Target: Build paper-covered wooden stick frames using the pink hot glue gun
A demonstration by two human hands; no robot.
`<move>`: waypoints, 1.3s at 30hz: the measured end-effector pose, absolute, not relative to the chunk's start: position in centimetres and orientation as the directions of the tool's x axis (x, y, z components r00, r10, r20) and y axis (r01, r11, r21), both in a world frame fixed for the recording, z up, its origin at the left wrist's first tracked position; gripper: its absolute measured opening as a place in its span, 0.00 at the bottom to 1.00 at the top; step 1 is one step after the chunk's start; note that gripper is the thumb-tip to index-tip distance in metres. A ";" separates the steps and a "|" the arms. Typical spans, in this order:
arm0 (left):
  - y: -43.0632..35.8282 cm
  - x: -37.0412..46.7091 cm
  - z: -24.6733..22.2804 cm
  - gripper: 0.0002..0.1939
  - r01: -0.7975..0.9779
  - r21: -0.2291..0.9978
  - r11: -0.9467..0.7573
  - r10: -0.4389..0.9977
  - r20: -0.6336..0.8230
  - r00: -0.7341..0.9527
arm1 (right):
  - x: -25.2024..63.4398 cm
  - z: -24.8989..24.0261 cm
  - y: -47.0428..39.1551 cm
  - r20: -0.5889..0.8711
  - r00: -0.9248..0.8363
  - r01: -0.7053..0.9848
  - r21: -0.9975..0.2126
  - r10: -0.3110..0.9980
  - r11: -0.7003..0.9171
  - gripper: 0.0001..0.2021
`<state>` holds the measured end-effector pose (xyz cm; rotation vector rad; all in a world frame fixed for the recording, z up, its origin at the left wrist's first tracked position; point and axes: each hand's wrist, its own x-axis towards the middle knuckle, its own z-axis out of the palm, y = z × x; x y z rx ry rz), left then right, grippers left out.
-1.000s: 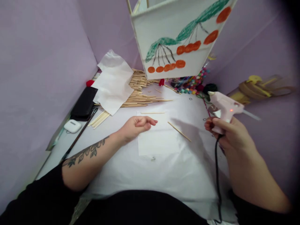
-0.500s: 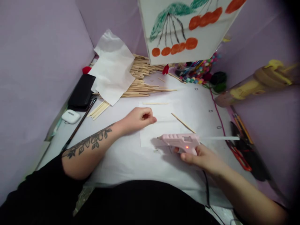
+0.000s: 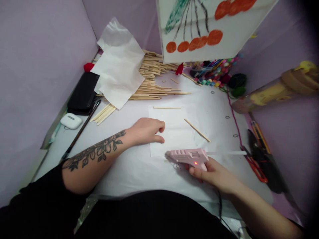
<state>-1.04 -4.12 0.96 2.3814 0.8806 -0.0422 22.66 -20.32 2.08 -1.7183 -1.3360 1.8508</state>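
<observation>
My left hand point(image 3: 149, 131) rests over the left edge of a white paper sheet point(image 3: 174, 132), its thumb and curled fingers apart with nothing between them. Wrapped round the handle of a pink glue gun point(image 3: 186, 156) is my right hand point(image 3: 208, 172). The gun's nozzle points left, low by the sheet's lower edge, and a red light glows on its side. A clear glue stick point(image 3: 226, 153) juts from its back. One thin wooden stick point(image 3: 166, 107) lies along the sheet's top; another stick point(image 3: 197, 130) lies slanted to the right.
Behind are a pile of wooden sticks point(image 3: 154, 71), a crumpled white paper point(image 3: 119, 66) and a hanging cherry picture point(image 3: 199, 39). At left lie a black case point(image 3: 83, 93), a white earbud case point(image 3: 71, 121) and a brush point(image 3: 82, 129). Red-handled scissors point(image 3: 256, 169) and a tumbler point(image 3: 269, 89) are at right.
My left thumb and fingers have parted. The glue gun in my right hand has moved slightly down and its nozzle is lower. The whole view has shifted a little.
</observation>
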 end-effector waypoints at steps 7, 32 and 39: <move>-4.2 -1.1 0.9 0.17 0.600 0.515 -0.612 0.587 -0.212 0.781 | 22.3 2.5 -20.0 -0.608 -0.260 0.380 -0.778 0.750 -0.499 0.21; -4.2 -1.0 1.2 0.16 0.611 0.515 -0.602 0.588 -0.232 0.775 | 21.9 2.9 -20.0 -0.578 -0.249 0.409 -0.790 0.777 -0.457 0.19; -4.2 -1.0 1.1 0.17 0.605 0.512 -0.610 0.589 -0.218 0.778 | 22.3 2.7 -20.1 -0.594 -0.249 0.403 -0.782 0.765 -0.476 0.19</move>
